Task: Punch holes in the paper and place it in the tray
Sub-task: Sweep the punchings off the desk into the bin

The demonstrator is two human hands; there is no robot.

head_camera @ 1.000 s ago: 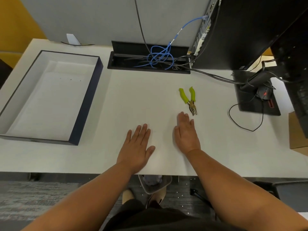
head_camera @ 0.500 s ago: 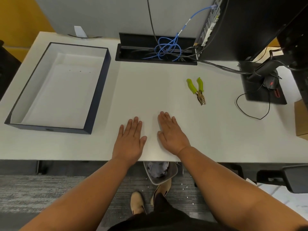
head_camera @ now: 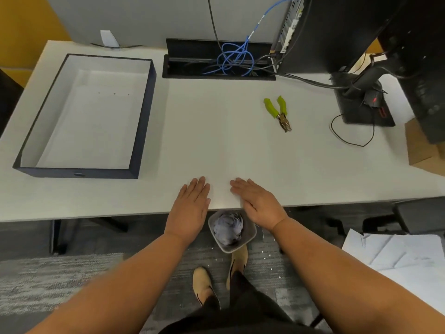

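A white sheet of paper (head_camera: 216, 141), hard to tell from the white desk, lies in the middle and reaches the front edge. My left hand (head_camera: 192, 203) and my right hand (head_camera: 257, 201) rest flat on its near end, palms down, wrists past the desk edge. Neither hand grips anything. The green-handled hole punch (head_camera: 279, 114) lies apart, further back and to the right of my right hand. The navy tray (head_camera: 142, 121) stands at the left, and a white sheet showing three small holes lies inside it.
A grey bin (head_camera: 228, 244) with crumpled paper stands on the floor under the front edge. Along the back are a cable well (head_camera: 219, 61) with blue cables, a monitor stand (head_camera: 361, 102) and a loose black cord. Loose sheets (head_camera: 397, 256) lie at lower right.
Both hands have slid back along the desk to its front edge, staying flat, with the paper's near end now at the edge. The view has pulled back and shows more floor.
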